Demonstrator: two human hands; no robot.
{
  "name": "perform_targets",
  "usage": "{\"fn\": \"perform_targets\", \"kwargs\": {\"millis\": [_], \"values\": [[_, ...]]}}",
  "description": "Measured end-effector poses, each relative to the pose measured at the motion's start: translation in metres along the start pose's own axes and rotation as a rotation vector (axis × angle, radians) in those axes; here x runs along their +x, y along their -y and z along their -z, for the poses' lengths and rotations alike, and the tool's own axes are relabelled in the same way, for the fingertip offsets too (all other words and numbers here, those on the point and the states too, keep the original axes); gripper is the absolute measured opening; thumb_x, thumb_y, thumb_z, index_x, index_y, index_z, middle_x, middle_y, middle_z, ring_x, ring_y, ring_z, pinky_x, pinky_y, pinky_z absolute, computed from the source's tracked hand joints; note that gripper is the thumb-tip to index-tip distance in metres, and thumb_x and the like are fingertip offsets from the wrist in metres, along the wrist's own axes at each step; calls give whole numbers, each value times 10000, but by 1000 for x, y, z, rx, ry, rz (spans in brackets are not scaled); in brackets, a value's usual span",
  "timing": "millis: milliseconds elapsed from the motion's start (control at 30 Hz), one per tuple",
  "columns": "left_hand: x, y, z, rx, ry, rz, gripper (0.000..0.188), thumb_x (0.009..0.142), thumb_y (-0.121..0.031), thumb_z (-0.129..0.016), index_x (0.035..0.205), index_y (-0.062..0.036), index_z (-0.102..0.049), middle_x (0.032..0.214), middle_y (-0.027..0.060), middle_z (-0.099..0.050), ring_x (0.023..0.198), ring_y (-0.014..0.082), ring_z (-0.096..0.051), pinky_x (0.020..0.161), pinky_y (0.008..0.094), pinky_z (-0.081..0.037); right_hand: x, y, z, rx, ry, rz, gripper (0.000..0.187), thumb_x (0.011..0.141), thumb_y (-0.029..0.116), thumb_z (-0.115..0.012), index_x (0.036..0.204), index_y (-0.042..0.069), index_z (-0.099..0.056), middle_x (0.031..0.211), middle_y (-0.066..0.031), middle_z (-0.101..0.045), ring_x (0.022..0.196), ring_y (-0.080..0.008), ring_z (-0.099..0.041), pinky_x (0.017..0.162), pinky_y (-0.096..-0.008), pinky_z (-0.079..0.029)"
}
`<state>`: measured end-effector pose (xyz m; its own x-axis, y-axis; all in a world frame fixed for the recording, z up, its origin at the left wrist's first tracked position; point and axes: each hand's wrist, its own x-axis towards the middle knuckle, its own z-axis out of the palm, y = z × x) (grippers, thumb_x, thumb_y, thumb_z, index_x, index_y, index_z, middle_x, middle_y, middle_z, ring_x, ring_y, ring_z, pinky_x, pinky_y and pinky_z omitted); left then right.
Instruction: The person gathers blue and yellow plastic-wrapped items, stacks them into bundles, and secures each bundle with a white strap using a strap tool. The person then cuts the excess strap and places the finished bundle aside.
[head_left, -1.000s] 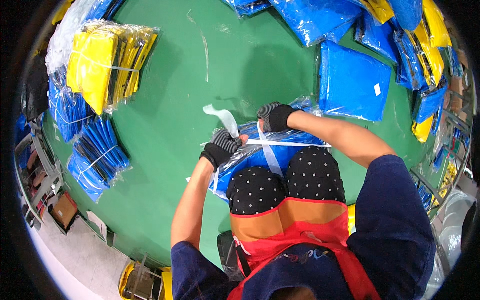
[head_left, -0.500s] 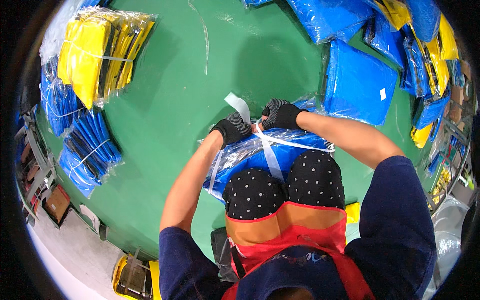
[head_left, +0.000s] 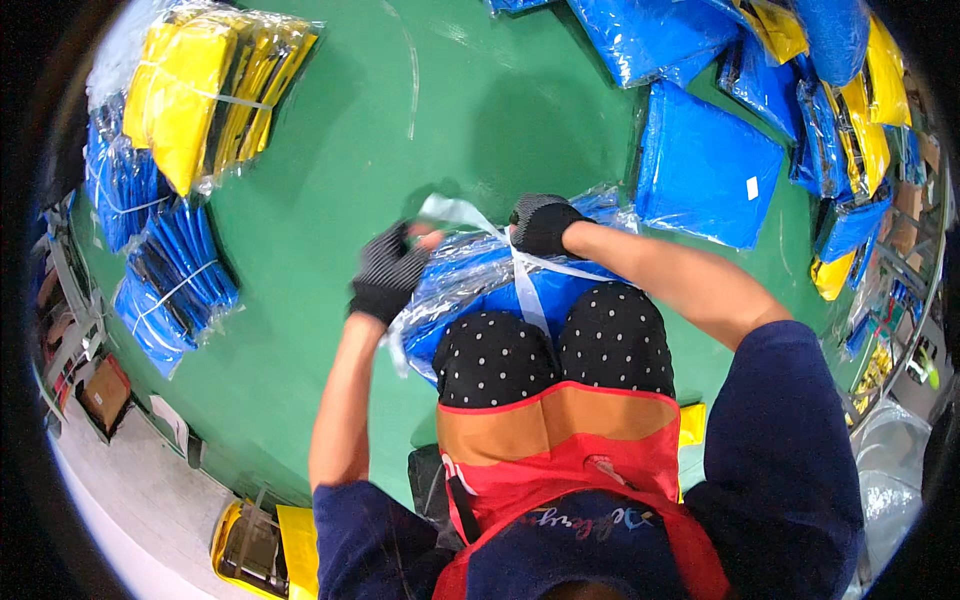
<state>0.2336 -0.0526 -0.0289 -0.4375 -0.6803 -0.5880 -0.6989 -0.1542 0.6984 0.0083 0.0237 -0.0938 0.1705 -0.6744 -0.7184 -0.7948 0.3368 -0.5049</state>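
A bundle of blue folded goods in clear plastic (head_left: pixel 470 262) lies in front of my knees, tied with a white strap (head_left: pixel 524 285). The strap crosses the bundle, and a loose end stands up from the crossing. My right hand (head_left: pixel 542 224), in a dark dotted glove with bare fingertips, is closed at the crossing and pinches the strap. To the left, my left hand (head_left: pixel 388 268), in a matching glove, is over the bundle's left edge. Its thumb and forefinger are apart near the loose end; slight blur covers the other fingers.
Strapped yellow packs (head_left: pixel 190 90) and blue bundles (head_left: pixel 175 280) lie at the left on the green floor (head_left: pixel 330 190). A flat blue pack (head_left: pixel 708 165) rests just beyond my right forearm, with more blue and yellow packs behind it. A yellow crate (head_left: pixel 245 545) stands at the lower left.
My left hand has left the strap crossing and moved left, its fingers spreading. The loose strap end has tipped to the left. My right hand stays at the crossing.
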Motion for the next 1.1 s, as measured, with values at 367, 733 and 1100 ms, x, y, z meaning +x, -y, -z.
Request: {"fn": "perform_targets", "kwargs": {"millis": [367, 733, 1100], "values": [[-224, 38, 34, -6, 226, 280, 392, 827, -394, -533, 674, -39, -597, 517, 44, -493, 506, 124, -464, 496, 294, -373, -90, 56, 0, 67, -288, 171, 290, 817, 246, -403, 825, -1, -555, 770, -239, -583, 721, -376, -584, 654, -455, -471], [-139, -30, -13, 890, 122, 91, 523, 719, -578, -521, 857, -90, -648, 837, 150, -631, 763, 320, -614, 652, 407, -482, -129, 73, -52, 2, -578, -43, 256, 767, 259, -524, 729, 17, -601, 721, -196, -596, 686, -350, -591, 643, -430, -467], [-130, 8, -11, 756, 51, 32, 548, 680, -613, -542, 902, -121, -633, 893, 138, -628, 815, 302, -608, 678, 408, -475, -235, 122, -136, 344, -862, -145, 602, 806, 263, -561, 1262, -48, -320, 1145, -240, -484, 1051, -349, -495, 876, -358, -398]]}}
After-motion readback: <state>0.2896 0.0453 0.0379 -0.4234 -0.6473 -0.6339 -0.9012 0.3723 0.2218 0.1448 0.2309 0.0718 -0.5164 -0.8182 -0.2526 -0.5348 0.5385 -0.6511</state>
